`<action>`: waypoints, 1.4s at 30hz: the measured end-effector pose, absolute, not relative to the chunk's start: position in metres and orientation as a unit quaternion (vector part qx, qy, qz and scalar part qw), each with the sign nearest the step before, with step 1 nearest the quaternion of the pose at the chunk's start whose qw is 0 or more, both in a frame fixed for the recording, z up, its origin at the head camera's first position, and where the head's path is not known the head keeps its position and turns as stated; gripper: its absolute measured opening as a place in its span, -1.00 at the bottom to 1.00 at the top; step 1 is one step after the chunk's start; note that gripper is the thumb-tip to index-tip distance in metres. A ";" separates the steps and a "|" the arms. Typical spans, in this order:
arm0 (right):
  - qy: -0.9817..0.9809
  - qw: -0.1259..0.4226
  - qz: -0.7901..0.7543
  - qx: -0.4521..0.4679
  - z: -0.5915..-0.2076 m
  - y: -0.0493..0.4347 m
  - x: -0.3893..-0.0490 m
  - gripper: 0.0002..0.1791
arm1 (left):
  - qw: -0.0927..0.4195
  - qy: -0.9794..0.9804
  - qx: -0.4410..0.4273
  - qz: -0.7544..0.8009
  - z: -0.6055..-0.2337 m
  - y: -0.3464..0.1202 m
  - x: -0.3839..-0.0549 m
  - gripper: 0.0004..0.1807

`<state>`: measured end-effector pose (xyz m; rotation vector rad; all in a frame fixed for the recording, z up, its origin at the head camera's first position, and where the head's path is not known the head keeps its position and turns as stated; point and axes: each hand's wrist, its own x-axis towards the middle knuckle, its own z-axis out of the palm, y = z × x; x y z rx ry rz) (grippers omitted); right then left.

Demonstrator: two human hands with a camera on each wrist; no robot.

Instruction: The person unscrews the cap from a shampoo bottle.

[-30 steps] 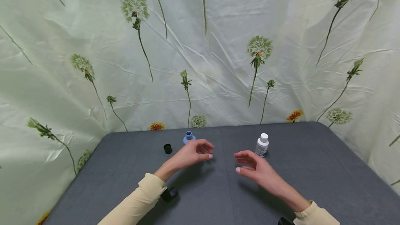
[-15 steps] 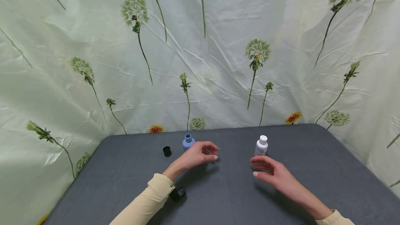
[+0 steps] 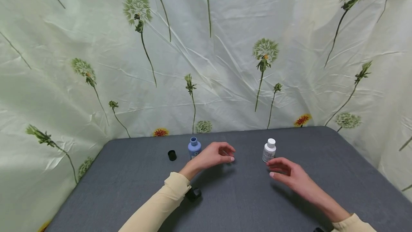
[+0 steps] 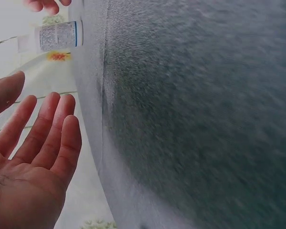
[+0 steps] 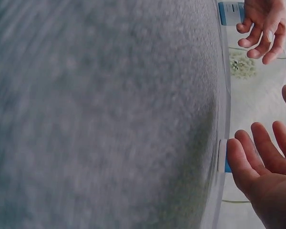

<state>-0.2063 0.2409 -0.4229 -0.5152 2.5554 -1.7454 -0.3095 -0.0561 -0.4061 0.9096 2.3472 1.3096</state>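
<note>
In the head view a white bottle (image 3: 269, 151) with a white cap stands upright on the grey table. My right hand (image 3: 292, 175) is in front of it and to its right, fingertips close to its base, fingers loosely bent around nothing. A blue bottle (image 3: 194, 147) stands further left with its neck uncovered, and a black cap (image 3: 172, 155) lies to its left. My left hand (image 3: 215, 155) hovers at the blue bottle's right, relaxed and holding nothing, its wrist overlapping the bottle's lower part. The left wrist view shows the left palm (image 4: 33, 162) bare, with the white bottle (image 4: 57, 37) beyond.
The dark grey cloth-covered table (image 3: 128, 189) ends in front of a pale curtain (image 3: 225, 63) printed with dandelions. Black wrist camera gear (image 3: 194, 193) hangs under the left sleeve, low over the table.
Both hands have shifted to the right. The left has uncovered more of the blue bottle, and the right has slid across in front of the white bottle. The bottles and black cap stay put.
</note>
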 end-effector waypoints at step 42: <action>0.864 0.004 -0.496 -0.086 -0.424 0.261 -0.254 -0.35 | 0.086 0.792 0.274 0.539 -0.407 0.040 -0.321 -0.65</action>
